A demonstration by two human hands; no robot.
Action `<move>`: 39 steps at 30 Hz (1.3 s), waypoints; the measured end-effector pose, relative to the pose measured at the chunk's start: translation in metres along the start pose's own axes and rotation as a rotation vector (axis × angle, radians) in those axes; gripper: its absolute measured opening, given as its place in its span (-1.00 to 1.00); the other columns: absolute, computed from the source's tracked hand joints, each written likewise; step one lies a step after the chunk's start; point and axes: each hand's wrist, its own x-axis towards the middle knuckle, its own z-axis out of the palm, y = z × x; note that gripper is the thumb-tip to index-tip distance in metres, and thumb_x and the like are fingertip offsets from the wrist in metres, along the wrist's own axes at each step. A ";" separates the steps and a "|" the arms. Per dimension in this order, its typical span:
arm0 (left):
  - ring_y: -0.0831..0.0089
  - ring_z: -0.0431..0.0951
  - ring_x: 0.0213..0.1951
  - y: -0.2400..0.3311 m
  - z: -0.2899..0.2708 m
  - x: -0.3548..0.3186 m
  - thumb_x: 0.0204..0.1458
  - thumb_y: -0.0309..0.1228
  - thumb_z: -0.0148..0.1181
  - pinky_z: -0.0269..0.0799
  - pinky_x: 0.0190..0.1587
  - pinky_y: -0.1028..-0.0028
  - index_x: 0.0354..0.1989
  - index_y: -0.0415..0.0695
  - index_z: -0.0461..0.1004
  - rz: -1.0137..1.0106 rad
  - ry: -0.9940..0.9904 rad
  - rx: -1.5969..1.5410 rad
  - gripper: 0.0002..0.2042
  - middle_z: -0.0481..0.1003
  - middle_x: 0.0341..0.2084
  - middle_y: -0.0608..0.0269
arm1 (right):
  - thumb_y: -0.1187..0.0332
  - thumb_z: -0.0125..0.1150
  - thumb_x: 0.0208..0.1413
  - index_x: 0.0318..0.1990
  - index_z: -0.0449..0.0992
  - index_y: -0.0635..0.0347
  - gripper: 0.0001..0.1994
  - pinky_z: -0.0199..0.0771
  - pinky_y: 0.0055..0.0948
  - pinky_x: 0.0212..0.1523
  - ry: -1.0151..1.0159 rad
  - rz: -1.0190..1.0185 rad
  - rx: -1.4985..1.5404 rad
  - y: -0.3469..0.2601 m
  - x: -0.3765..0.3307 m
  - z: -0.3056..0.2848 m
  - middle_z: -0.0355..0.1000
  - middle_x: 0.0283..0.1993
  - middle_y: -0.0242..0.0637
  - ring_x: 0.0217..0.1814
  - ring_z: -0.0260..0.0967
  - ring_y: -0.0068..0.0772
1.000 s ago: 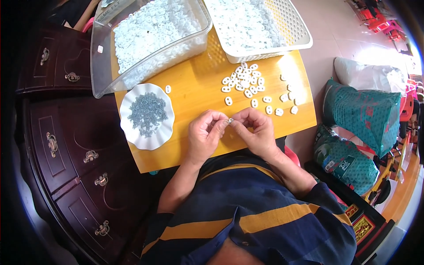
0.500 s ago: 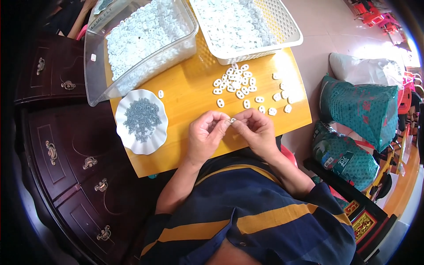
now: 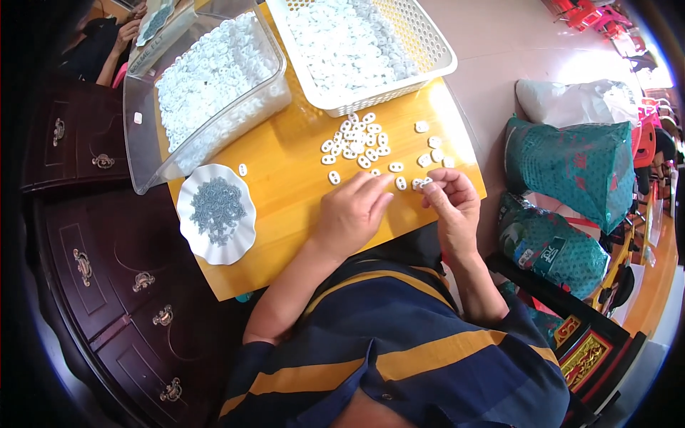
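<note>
Small white oval pieces with two holes lie on a yellow wooden table [image 3: 285,207], most in a loose pile [image 3: 354,139] beyond my hands. More pieces [image 3: 434,153] are scattered to the right. My right hand [image 3: 454,203] pinches one white two-hole piece [image 3: 427,182] between thumb and fingertips, low over the table beside other pieces. My left hand [image 3: 353,217] is apart from it, palm down, fingers stretched toward the near side of the pile; nothing shows in it, though its underside is hidden.
A scalloped white dish [image 3: 227,255] of small grey parts stands at left. Beyond it are a clear plastic bin [image 3: 143,160] and a white perforated basket [image 3: 446,64], both full of white pieces. Dark drawers [image 3: 114,250] flank the left; green sacks [image 3: 571,167] stand right. Another person's hand [image 3: 128,32] shows far left.
My hands, together at a small piece before, have separated. The right has moved right with a white piece in its pinch; the left has opened out near the pile. The view has shifted slightly.
</note>
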 end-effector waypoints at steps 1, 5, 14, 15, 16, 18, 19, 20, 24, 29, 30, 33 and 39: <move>0.34 0.62 -0.40 0.002 0.004 0.002 0.09 -0.48 0.33 0.55 -0.36 0.37 -0.06 -0.09 0.61 0.068 -0.005 0.086 -0.77 0.55 -0.34 0.23 | 0.51 0.28 0.25 -0.01 0.54 0.34 -0.81 0.47 -0.57 -0.18 0.026 -0.014 -0.002 0.000 0.000 -0.003 0.55 -0.26 -0.31 -0.25 0.48 -0.58; 0.27 0.62 -0.39 0.003 0.014 0.009 0.11 -0.41 0.31 0.55 -0.38 0.30 -0.08 -0.03 0.61 0.167 -0.040 0.201 -0.80 0.50 -0.40 0.28 | 0.52 0.25 0.26 0.05 0.56 0.37 -0.76 0.48 -0.55 -0.18 0.061 -0.066 -0.042 -0.005 0.004 -0.017 0.57 -0.23 -0.28 -0.21 0.51 -0.55; 0.27 0.60 -0.41 -0.004 0.023 0.015 0.15 -0.36 0.26 0.54 -0.41 0.30 -0.20 -0.02 0.54 0.235 -0.131 0.315 -0.90 0.44 -0.45 0.26 | 0.52 0.26 0.26 0.00 0.58 0.36 -0.80 0.48 -0.56 -0.21 0.095 -0.128 -0.052 -0.009 0.012 -0.023 0.59 -0.23 -0.26 -0.21 0.51 -0.56; 0.27 0.60 -0.43 -0.004 0.023 0.016 0.15 -0.36 0.26 0.53 -0.41 0.29 -0.23 -0.03 0.52 0.248 -0.128 0.327 -0.91 0.42 -0.45 0.24 | 0.52 0.26 0.26 0.00 0.58 0.36 -0.80 0.48 -0.56 -0.21 0.095 -0.127 -0.053 -0.009 0.012 -0.023 0.59 -0.23 -0.26 -0.21 0.51 -0.56; 0.27 0.60 -0.43 -0.004 0.023 0.015 0.15 -0.36 0.26 0.53 -0.41 0.29 -0.23 -0.03 0.52 0.247 -0.128 0.327 -0.91 0.42 -0.45 0.24 | 0.52 0.26 0.26 0.00 0.58 0.36 -0.80 0.47 -0.56 -0.21 0.086 -0.121 -0.054 -0.009 0.011 -0.021 0.59 -0.23 -0.26 -0.21 0.51 -0.56; 0.24 0.60 -0.46 -0.007 0.024 0.012 0.15 -0.36 0.26 0.52 -0.44 0.27 -0.24 -0.03 0.50 0.254 -0.133 0.324 -0.91 0.44 -0.49 0.23 | 0.52 0.25 0.26 0.00 0.58 0.36 -0.80 0.47 -0.57 -0.21 0.074 -0.112 -0.056 -0.008 0.010 -0.018 0.59 -0.24 -0.26 -0.21 0.51 -0.56; 0.24 0.60 -0.46 -0.010 0.024 0.009 0.15 -0.36 0.26 0.52 -0.44 0.27 -0.24 -0.03 0.50 0.250 -0.132 0.326 -0.91 0.44 -0.49 0.23 | 0.52 0.25 0.26 0.00 0.58 0.36 -0.80 0.47 -0.57 -0.20 0.069 -0.095 -0.048 -0.007 0.009 -0.014 0.58 -0.24 -0.27 -0.21 0.51 -0.56; 0.22 0.61 -0.47 -0.013 0.023 0.006 0.16 -0.37 0.26 0.52 -0.46 0.28 -0.24 -0.06 0.51 0.225 -0.131 0.297 -0.91 0.47 -0.51 0.21 | 0.53 0.24 0.26 0.00 0.58 0.36 -0.81 0.47 -0.57 -0.20 0.066 -0.079 -0.041 -0.006 0.009 -0.012 0.58 -0.24 -0.27 -0.22 0.51 -0.55; 0.26 0.66 -0.49 -0.014 0.006 -0.005 0.22 -0.43 0.23 0.54 -0.47 0.39 -0.22 -0.15 0.53 0.057 -0.080 0.013 -0.93 0.59 -0.55 0.18 | 0.53 0.25 0.26 -0.01 0.58 0.34 -0.81 0.46 -0.58 -0.19 0.023 -0.020 -0.014 0.000 0.007 0.005 0.57 -0.23 -0.28 -0.22 0.51 -0.54; 0.41 0.69 -0.48 0.001 -0.011 -0.024 0.25 -0.49 0.19 0.57 -0.41 0.48 -0.16 -0.17 0.56 -0.246 -0.072 -0.381 -0.93 0.63 -0.53 0.18 | 0.51 0.24 0.28 -0.01 0.56 0.30 -0.83 0.47 -0.57 -0.17 -0.070 0.048 0.026 0.008 0.007 0.027 0.57 -0.22 -0.30 -0.25 0.47 -0.57; 0.46 0.68 -0.49 0.002 -0.011 -0.027 0.25 -0.51 0.19 0.57 -0.40 0.50 -0.14 -0.16 0.57 -0.241 -0.035 -0.435 -0.92 0.62 -0.54 0.19 | 0.51 0.24 0.28 -0.01 0.56 0.30 -0.83 0.47 -0.57 -0.17 -0.076 0.049 0.025 0.009 0.007 0.032 0.57 -0.22 -0.30 -0.25 0.47 -0.57; 0.37 0.68 -0.47 0.004 -0.005 -0.035 0.21 -0.54 0.24 0.57 -0.38 0.45 -0.15 -0.16 0.57 -0.069 0.028 -0.315 -0.92 0.63 -0.49 0.17 | 0.49 0.21 0.30 0.01 0.52 0.23 -0.83 0.49 -0.59 -0.14 -0.058 0.195 0.222 0.009 0.006 0.051 0.55 -0.18 -0.32 -0.21 0.47 -0.59; 0.14 0.63 -0.37 0.008 -0.004 -0.035 0.09 -0.54 0.36 0.54 -0.29 0.36 -0.17 -0.19 0.54 0.058 0.065 -0.363 -0.84 0.56 -0.37 0.09 | 0.46 0.20 0.30 -0.02 0.49 0.18 -0.85 0.51 -0.57 -0.13 -0.039 0.289 0.386 0.005 0.008 0.079 0.52 -0.20 -0.35 -0.19 0.46 -0.59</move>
